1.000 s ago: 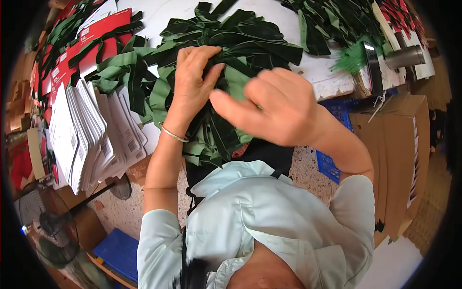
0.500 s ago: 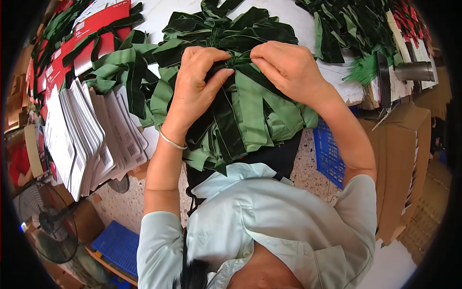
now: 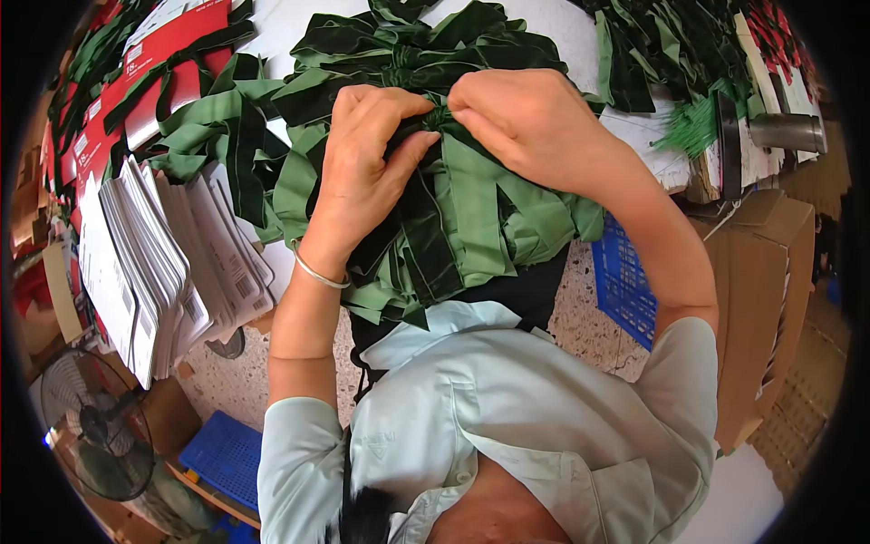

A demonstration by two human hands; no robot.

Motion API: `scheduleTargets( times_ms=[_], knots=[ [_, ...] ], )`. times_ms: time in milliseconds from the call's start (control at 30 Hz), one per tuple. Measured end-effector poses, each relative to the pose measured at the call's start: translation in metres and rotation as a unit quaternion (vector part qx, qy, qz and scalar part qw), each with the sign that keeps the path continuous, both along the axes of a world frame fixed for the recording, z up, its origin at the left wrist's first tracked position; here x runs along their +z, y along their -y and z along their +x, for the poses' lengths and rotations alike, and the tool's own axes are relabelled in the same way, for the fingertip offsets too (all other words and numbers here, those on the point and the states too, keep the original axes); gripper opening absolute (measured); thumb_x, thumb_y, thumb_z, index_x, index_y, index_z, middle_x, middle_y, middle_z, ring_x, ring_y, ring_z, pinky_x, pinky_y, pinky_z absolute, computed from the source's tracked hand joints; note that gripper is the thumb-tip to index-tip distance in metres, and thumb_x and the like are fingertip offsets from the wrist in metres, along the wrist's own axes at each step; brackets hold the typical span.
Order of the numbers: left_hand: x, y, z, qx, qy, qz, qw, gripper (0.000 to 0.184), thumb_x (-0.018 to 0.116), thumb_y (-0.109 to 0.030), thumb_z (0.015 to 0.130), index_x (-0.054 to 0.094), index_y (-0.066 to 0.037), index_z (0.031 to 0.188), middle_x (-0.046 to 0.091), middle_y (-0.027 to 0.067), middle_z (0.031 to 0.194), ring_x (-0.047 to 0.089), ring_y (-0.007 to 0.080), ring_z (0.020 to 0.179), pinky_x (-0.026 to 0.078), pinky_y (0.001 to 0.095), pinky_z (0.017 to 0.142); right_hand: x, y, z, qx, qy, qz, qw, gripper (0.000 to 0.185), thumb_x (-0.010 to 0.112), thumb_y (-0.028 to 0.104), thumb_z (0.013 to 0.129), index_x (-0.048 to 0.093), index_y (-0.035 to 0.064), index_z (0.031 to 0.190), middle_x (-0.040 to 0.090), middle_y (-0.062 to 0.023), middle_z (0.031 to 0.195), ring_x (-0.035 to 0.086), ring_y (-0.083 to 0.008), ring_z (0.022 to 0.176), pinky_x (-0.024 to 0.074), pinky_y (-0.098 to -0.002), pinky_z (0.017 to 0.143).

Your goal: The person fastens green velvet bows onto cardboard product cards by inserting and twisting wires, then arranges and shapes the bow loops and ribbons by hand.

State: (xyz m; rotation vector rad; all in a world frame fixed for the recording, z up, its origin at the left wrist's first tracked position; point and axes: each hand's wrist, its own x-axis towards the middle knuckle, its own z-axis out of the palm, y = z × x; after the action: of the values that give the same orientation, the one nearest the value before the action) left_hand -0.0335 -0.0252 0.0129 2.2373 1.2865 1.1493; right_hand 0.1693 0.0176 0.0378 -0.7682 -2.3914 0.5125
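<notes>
A large pile of green ribbon bows point(image 3: 471, 213), dark velvet on one face and lighter green on the other, lies in front of me over the table's near edge. With thumb and fingers my left hand point(image 3: 367, 154) pinches the gathered middle of the top bow point(image 3: 438, 116). My right hand point(image 3: 535, 122) is closed just right of that knot, its fingertips pressed together on what looks like a thin green tie, mostly hidden by the fingers. Loose ribbon tails hang below both hands.
White printed cards point(image 3: 149, 263) stand stacked at left, beside red cards point(image 3: 172, 100) with bows. At right are more bows point(image 3: 675, 54), a bundle of green ties point(image 3: 702, 127), a metal cylinder point(image 3: 788, 132), a blue crate point(image 3: 625, 281) and a cardboard box point(image 3: 761, 299). A fan point(image 3: 100, 417) stands lower left.
My right hand has shifted left, closer to the knot and to my left hand. The left hand keeps its pinch on the bow. The view has moved slightly.
</notes>
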Motion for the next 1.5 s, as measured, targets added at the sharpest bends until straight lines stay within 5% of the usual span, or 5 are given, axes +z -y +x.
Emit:
scheduleTargets(
  times_ms=[733, 1000, 1033, 1133, 1500],
  knots=[
    [0.006, -0.004, -0.002, -0.020, -0.002, -0.037, 0.999, 0.026, 0.073, -0.002, 0.074, 0.065, -0.004, 0.098, 0.063, 0.0058, 0.095, 0.053, 0.0272, 0.093, 0.045, 0.0352, 0.082, -0.002, 0.012, 0.001, -0.038, -0.019, -0.044, 0.998, 0.008, 0.062, 0.002, 0.086, 0.057, 0.0009, 0.093, 0.053, -0.0121, 0.083, 0.056, -0.0314, 0.069, 0.0447, -0.0376, 0.059],
    [0.005, -0.005, 0.001, -0.024, -0.019, -0.014, 0.999, 0.024, 0.073, -0.002, 0.075, 0.065, -0.004, 0.097, 0.064, 0.0063, 0.094, 0.054, 0.0274, 0.092, 0.046, 0.0348, 0.082, -0.013, 0.017, -0.002, -0.069, 0.002, 0.076, 0.995, 0.013, 0.063, 0.001, 0.075, 0.053, 0.0040, 0.084, 0.049, -0.0099, 0.077, 0.058, -0.0308, 0.068, 0.0473, -0.0407, 0.056],
    [0.005, -0.005, 0.000, -0.028, -0.020, -0.013, 0.999, 0.024, 0.073, -0.002, 0.075, 0.065, -0.004, 0.097, 0.064, 0.0063, 0.094, 0.054, 0.0274, 0.092, 0.046, 0.0348, 0.082, -0.013, 0.015, -0.005, -0.069, 0.007, 0.070, 0.995, 0.010, 0.064, 0.004, 0.084, 0.056, 0.0020, 0.089, 0.054, -0.0109, 0.080, 0.058, -0.0307, 0.068, 0.0460, -0.0384, 0.057],
    [-0.001, 0.001, -0.006, 0.003, 0.080, -0.047, 0.996, 0.018, 0.071, 0.002, 0.077, 0.064, -0.002, 0.092, 0.066, 0.0101, 0.098, 0.060, 0.0281, 0.094, 0.048, 0.0343, 0.082, -0.008, 0.014, -0.003, -0.070, -0.017, 0.027, 0.997, 0.010, 0.065, 0.006, 0.085, 0.056, 0.0021, 0.090, 0.054, -0.0105, 0.081, 0.058, -0.0308, 0.066, 0.0456, -0.0386, 0.056],
    [0.010, 0.005, -0.018, -0.003, -0.005, 0.052, 0.999, 0.022, 0.064, 0.010, 0.075, 0.053, 0.000, 0.091, 0.058, 0.0152, 0.094, 0.055, 0.0348, 0.090, 0.046, 0.0398, 0.080, -0.009, 0.020, -0.001, -0.090, -0.032, -0.003, 0.995, 0.005, 0.059, 0.008, 0.089, 0.056, 0.0042, 0.089, 0.056, -0.0110, 0.083, 0.058, -0.0326, 0.074, 0.0464, -0.0395, 0.063]
  ],
)
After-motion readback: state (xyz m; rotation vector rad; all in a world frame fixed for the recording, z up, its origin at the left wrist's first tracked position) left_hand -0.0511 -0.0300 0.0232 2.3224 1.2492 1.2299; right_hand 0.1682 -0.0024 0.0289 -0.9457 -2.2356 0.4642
